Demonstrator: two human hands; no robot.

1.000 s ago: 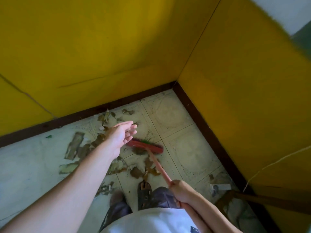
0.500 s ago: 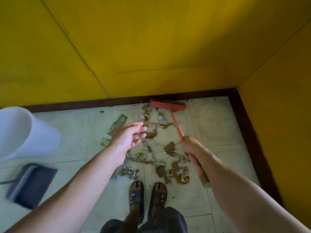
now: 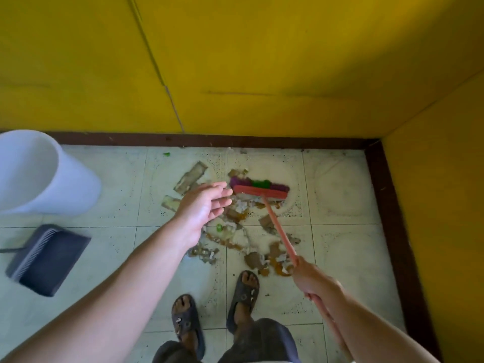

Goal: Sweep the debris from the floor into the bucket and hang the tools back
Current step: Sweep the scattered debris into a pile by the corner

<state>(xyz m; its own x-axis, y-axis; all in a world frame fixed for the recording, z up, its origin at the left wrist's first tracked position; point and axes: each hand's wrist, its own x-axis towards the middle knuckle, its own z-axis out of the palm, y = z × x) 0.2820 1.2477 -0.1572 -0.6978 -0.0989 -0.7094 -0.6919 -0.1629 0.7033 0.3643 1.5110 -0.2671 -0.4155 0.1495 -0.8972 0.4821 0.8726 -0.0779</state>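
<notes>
The right hand [image 3: 315,280] has its grip wrapped tight around the pink handle of the broom [image 3: 279,231], which runs up toward 11 o'clock to the red head resting on the floor [image 3: 340,247]; the lower end of the handle is hidden behind the right forearm and cut off by the bottom edge of the view. The left hand [image 3: 203,208] floats above the floor with its grip spread and empty, fingers loosely extended toward the broom head, and it covers part of the debris [image 3: 251,247] beneath it. The debris, a scatter of brown, tan and orange scraps with a few green bits, lies in the middle of the tiles, stretching from the broom head at 12 o'clock down to just ahead of the person's sandals [image 3: 243,289]; what the scraps are made of is hard to make out. The broom's purple and green bristles show just beyond the head. At 9 o'clock a white bucket [image 3: 44,176] stands near the dark baseboard [image 3: 262,141], its left side cut off by the frame edge. Just below it, at 8 o'clock, a dark grey dustpan [image 3: 49,260] lies on the floor, slightly blurred, its handle leaving the picture on the left. Yellow walls [image 3: 262,61] meet in a corner at 2 o'clock.
</notes>
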